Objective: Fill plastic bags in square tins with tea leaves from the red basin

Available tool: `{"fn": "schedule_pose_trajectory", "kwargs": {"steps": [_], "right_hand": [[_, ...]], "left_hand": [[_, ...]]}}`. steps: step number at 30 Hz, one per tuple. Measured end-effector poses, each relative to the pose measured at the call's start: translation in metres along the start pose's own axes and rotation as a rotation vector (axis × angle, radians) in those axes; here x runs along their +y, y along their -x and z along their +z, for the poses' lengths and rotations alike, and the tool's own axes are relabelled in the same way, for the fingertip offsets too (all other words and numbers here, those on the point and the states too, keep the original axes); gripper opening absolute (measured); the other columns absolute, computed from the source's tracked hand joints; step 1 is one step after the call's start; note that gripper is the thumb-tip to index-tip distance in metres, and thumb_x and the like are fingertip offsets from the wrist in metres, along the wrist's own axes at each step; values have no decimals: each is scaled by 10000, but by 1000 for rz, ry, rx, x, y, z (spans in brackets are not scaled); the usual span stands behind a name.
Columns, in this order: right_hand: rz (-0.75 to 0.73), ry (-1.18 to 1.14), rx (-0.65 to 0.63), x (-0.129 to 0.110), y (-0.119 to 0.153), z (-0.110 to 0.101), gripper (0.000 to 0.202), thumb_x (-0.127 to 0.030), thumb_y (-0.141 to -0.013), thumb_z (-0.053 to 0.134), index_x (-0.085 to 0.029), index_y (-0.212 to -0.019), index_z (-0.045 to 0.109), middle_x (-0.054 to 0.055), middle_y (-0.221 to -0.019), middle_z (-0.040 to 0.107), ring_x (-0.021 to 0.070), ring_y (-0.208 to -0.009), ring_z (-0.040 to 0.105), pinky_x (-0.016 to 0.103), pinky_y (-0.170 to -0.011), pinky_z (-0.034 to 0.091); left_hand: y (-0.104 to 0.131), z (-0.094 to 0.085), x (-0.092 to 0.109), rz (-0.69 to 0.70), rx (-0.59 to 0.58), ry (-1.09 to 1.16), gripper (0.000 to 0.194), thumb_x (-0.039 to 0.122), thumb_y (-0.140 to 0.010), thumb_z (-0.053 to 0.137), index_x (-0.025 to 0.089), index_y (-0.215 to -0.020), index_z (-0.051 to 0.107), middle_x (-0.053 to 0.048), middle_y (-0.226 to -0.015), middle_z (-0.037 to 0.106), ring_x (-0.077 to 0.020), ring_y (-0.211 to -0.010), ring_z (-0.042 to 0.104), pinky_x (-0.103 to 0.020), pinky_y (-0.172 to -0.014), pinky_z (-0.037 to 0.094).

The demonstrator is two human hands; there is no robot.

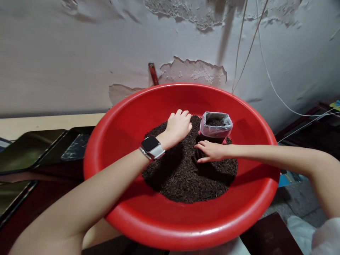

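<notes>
A big red plastic tub point(124, 209) holds a spread heap of dark, crumbly soil point(186, 184). My left hand point(179, 124), with a watch point(151, 144) on its wrist, hovers over or rests on the back left of the heap; its fingers are slightly bent and apart, with nothing visible in them. Lower and to the right, my right hand point(211, 151) reaches in from the side, thumb and fingers spread at the soil. Just behind it stands a squarish container point(216, 131) with a clear plastic film around its rim, partly filled with soil. My right hand hides some of its base.
Behind the tub rises a wall point(66, 63) with peeling plaster and hanging cords point(248, 49). Dark, glossy trays point(29, 148) lie on the left beside a pale ledge point(53, 122). A dark brown box-like object point(273, 235) sits low at the right front, above grey floor tiles point(302, 200).
</notes>
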State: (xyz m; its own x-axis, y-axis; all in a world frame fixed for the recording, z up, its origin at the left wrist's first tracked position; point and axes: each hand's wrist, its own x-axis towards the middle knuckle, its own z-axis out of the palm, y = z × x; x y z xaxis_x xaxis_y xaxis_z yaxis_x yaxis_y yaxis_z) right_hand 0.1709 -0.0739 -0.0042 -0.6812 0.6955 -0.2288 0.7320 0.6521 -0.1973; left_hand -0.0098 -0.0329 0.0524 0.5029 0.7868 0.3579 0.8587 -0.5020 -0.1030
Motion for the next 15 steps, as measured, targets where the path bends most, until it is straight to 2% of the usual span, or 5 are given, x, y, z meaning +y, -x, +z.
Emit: {"fn": "schedule_pose_trajectory", "kwargs": {"steps": [3, 6, 8, 10, 15], "right_hand": [[140, -127, -15, 10, -36, 32, 855, -604, -871, 495, -95, -1493, 204, 248, -1549, 146, 381, -1434, 160, 514, -1128, 224], [326, -353, 107, 14, -74, 51, 897, -658, -884, 407, -101, -1522, 111, 238, -1576, 22, 360, -1460, 7, 505, -1163, 127], [421, -471, 180, 10, -88, 60, 927, -718, -849, 402, -125, -1520, 163, 198, -1587, 52, 347, -1463, -8, 504, -1171, 98], [416, -531, 213, 4, -89, 66, 931, -750, -798, 459, -172, -1500, 258, 145, -1591, 122, 322, -1467, 21, 495, -1178, 91], [250, -629, 135, -8, -53, 67, 980, -739, -661, 640, -187, -1435, 399, 129, -1532, 291, 308, -1399, 267, 455, -1164, 199]], "left_hand": [[0, 0, 1, 7, -36, 21, 281, 201, -919, 454, 121, -1129, 622, -129, -1209, 615, -274, -1113, 505, -371, -856, 433], [0, -1, -1, -8, -39, 10, 277, 190, -918, 447, 112, -1113, 628, -129, -1208, 616, -276, -1113, 503, -370, -852, 436], [-1, -2, -3, -17, -28, 1, 279, 190, -920, 440, 103, -1108, 627, -132, -1213, 615, -279, -1112, 500, -374, -849, 438], [-3, -4, -4, -19, -11, 2, 281, 193, -924, 436, 99, -1111, 623, -135, -1214, 614, -279, -1114, 495, -378, -849, 437], [-4, -4, -1, 13, 21, 25, 259, 189, -924, 447, 109, -1098, 621, -139, -1195, 616, -282, -1129, 482, -383, -864, 426]]}}
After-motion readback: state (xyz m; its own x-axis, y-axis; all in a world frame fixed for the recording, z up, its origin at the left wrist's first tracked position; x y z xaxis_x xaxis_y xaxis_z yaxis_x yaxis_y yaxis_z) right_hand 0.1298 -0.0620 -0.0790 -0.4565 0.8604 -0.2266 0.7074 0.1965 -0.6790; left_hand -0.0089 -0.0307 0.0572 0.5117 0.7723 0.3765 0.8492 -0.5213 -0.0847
